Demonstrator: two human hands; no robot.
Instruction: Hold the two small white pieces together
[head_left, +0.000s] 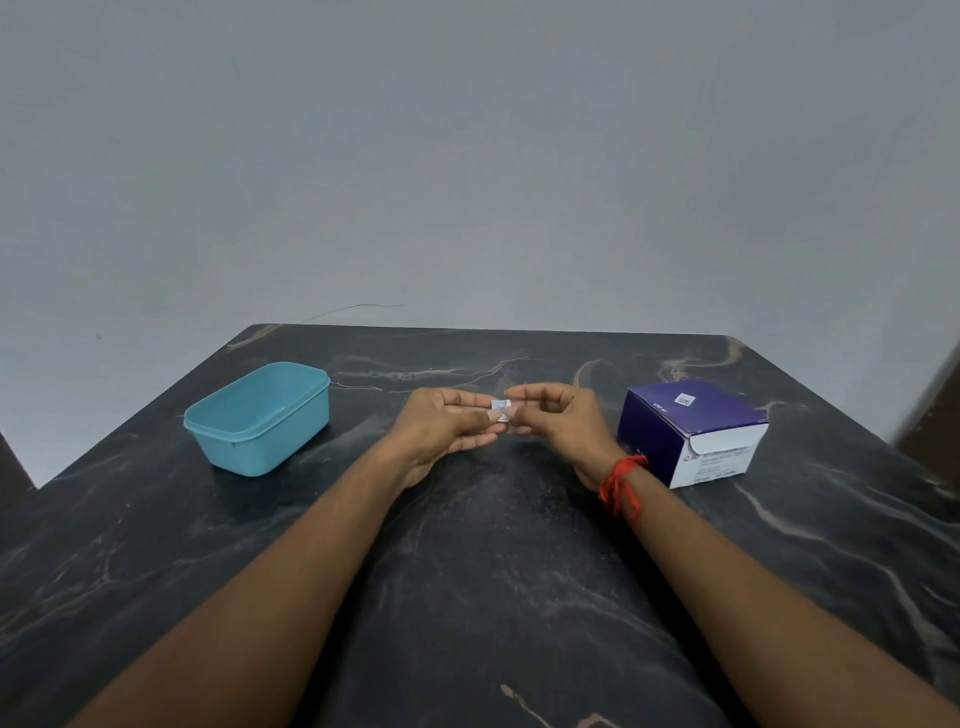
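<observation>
A small white and light-blue packet (502, 409) is held between both hands above the middle of a dark marble table (493, 545). My left hand (444, 423) pinches its left edge with thumb and fingertips. My right hand (558, 418) pinches its right edge, its other fingers curled; a red thread is tied round that wrist. Most of the packet is hidden by the fingertips.
A teal plastic tub (258, 418) without a lid stands at the left of the table. A dark blue and white cardboard box (693, 431) stands at the right, close to my right wrist. A plain grey wall rises behind the table's far edge.
</observation>
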